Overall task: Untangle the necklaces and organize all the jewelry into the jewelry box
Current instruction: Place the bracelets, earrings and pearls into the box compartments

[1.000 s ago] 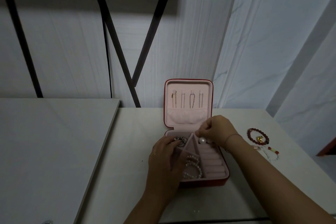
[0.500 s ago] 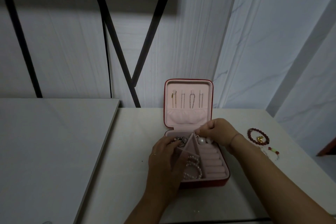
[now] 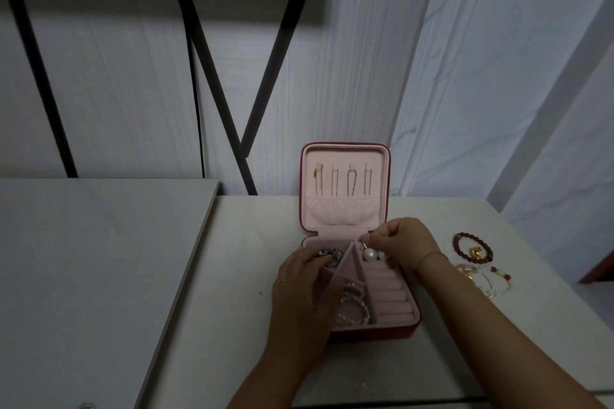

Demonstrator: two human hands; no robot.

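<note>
A red jewelry box (image 3: 410, 330) with pink lining stands open on the white table. Several thin chains (image 3: 342, 180) hang in its upright lid. My left hand (image 3: 304, 289) lies flat over the box's left compartments, fingertips by a dark metal bracelet (image 3: 329, 253). A pearl bracelet (image 3: 354, 307) lies in the front compartment. My right hand (image 3: 403, 237) pinches a small metal piece (image 3: 363, 244) at the box's back edge, just above two large pearls (image 3: 372, 254). A dark red bead bracelet (image 3: 471, 247) with a gold charm and a pale beaded string (image 3: 491, 279) lie on the table to the right.
A second grey tabletop (image 3: 99, 259) adjoins on the left, with a narrow gap between. Black metal legs (image 3: 212, 70) cross against the wall behind. The table's right edge runs close past the loose bracelets.
My right hand has shifted slightly back and left over the box's rear compartment, still pinching the small piece. The left hand has stayed on the box.
</note>
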